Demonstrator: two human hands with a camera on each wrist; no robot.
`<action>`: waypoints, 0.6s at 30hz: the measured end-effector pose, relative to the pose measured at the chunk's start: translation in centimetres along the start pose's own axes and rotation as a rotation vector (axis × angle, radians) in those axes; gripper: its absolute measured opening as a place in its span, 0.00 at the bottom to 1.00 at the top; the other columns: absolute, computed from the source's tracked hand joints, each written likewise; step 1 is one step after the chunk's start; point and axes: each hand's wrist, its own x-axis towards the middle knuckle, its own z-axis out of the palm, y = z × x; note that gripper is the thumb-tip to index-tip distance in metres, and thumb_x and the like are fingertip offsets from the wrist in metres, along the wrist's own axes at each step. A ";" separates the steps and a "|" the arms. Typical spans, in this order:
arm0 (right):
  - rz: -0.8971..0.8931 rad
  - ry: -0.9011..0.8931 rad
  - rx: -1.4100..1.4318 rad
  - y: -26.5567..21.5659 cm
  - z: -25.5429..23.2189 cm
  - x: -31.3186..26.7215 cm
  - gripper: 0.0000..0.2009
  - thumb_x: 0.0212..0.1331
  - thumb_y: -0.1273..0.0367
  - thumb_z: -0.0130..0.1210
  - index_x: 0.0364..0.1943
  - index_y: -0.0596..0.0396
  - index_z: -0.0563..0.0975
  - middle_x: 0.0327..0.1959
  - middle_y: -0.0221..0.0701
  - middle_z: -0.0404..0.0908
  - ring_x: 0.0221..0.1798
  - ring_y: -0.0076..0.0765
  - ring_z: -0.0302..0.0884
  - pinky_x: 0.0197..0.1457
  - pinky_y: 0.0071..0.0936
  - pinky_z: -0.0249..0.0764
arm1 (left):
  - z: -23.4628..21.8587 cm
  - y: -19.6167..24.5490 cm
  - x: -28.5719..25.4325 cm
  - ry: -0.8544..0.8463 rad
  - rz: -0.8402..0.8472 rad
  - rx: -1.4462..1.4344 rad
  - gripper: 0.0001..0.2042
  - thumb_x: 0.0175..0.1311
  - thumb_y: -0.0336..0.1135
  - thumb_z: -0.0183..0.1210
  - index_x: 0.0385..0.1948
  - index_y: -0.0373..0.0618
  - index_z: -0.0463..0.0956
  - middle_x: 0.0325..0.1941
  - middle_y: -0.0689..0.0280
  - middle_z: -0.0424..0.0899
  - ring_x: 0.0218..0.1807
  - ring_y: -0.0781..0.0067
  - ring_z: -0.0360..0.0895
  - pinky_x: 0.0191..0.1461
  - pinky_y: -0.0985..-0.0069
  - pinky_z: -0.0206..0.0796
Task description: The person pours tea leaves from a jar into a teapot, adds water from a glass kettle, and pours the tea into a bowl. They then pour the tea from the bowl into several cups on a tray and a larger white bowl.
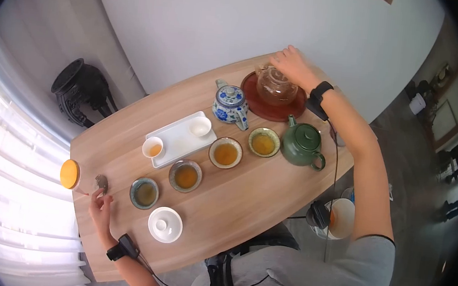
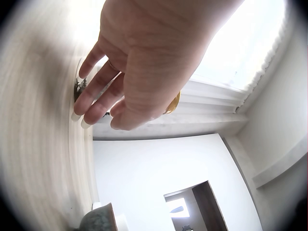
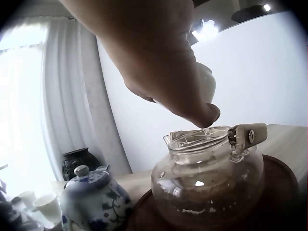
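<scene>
My left hand [image 1: 101, 213] is low over the table's left end, its fingers loosely bent. In the left wrist view the fingertips [image 2: 96, 113] are right beside a small dark, speckled thing [image 2: 80, 88]. My right hand [image 1: 295, 69] is above the clear glass teapot [image 3: 207, 187], which stands on a round red-brown tray [image 1: 248, 96]. In the right wrist view this hand grips a pale, rounded cup [image 3: 207, 83], mostly hidden behind the thumb. The thumb tip is close over the teapot's mouth. A blue-and-white teapot [image 1: 230, 105] stands beside the tray.
Several tea bowls [image 1: 186, 176] run diagonally across the table toward a green teapot [image 1: 301, 143]. White cups [image 1: 200, 126] stand on a white rectangular tray [image 1: 175, 153]. A white lidded bowl [image 1: 165, 225] is at the front, and an orange-lidded jar [image 1: 70, 174] by the left edge.
</scene>
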 end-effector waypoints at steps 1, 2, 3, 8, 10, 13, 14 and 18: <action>-0.044 0.034 -0.018 -0.6 -0.4 0.5 0.20 0.45 0.76 0.56 0.46 0.48 0.71 0.39 0.36 0.75 0.43 0.41 0.74 0.54 0.38 0.64 | 0.1 0.1 0.0 0.005 0.017 0.006 0.15 0.60 0.29 0.56 0.48 0.36 0.72 0.26 0.65 0.82 0.33 0.79 0.79 0.42 0.82 0.68; -0.065 0.054 -0.002 -1.2 -1.0 1.1 0.20 0.45 0.76 0.56 0.46 0.48 0.71 0.39 0.36 0.75 0.43 0.41 0.74 0.54 0.38 0.64 | 0.1 0.2 -0.1 0.013 0.031 0.014 0.15 0.59 0.28 0.56 0.48 0.37 0.72 0.26 0.65 0.82 0.33 0.78 0.79 0.42 0.82 0.68; -0.008 0.188 0.084 -1.7 -2.2 1.7 0.21 0.44 0.75 0.57 0.46 0.49 0.71 0.42 0.37 0.74 0.45 0.43 0.74 0.54 0.39 0.65 | 0.0 0.5 -0.2 0.043 0.017 0.027 0.15 0.59 0.28 0.56 0.48 0.37 0.72 0.26 0.65 0.82 0.33 0.78 0.79 0.42 0.82 0.68; 0.273 0.358 1.271 -9.9 -9.9 6.8 0.29 0.39 0.69 0.63 0.52 0.52 0.69 0.48 0.40 0.72 0.49 0.48 0.73 0.53 0.37 0.70 | 0.3 0.9 -0.3 0.036 0.037 0.068 0.15 0.58 0.29 0.57 0.47 0.38 0.73 0.26 0.63 0.83 0.34 0.75 0.81 0.42 0.79 0.70; 0.099 0.088 1.563 -13.6 -9.7 8.9 0.30 0.39 0.64 0.65 0.53 0.53 0.69 0.46 0.41 0.75 0.47 0.45 0.74 0.53 0.35 0.70 | 0.4 1.0 -0.2 0.047 0.035 0.090 0.15 0.58 0.29 0.57 0.47 0.38 0.73 0.27 0.63 0.83 0.34 0.75 0.81 0.42 0.78 0.70; 0.015 -0.116 1.613 -19.3 -9.6 10.3 0.30 0.37 0.64 0.69 0.50 0.54 0.71 0.44 0.37 0.77 0.48 0.38 0.74 0.52 0.32 0.70 | 0.3 1.0 -0.3 0.048 0.045 0.095 0.15 0.58 0.30 0.57 0.47 0.38 0.74 0.27 0.63 0.83 0.34 0.76 0.81 0.44 0.77 0.70; -0.058 -0.153 1.492 -20.9 -8.9 10.6 0.31 0.36 0.60 0.68 0.49 0.54 0.71 0.43 0.39 0.78 0.47 0.42 0.75 0.52 0.34 0.69 | 0.2 1.0 -0.3 0.040 0.054 0.080 0.15 0.57 0.30 0.58 0.47 0.38 0.74 0.27 0.63 0.84 0.34 0.76 0.81 0.44 0.77 0.70; -0.208 -0.213 1.144 -24.8 -7.7 10.7 0.31 0.32 0.55 0.66 0.45 0.53 0.72 0.41 0.40 0.79 0.47 0.47 0.74 0.52 0.39 0.64 | -0.1 1.4 -0.3 0.058 0.049 0.069 0.15 0.57 0.30 0.58 0.46 0.39 0.74 0.26 0.63 0.84 0.35 0.76 0.81 0.45 0.77 0.69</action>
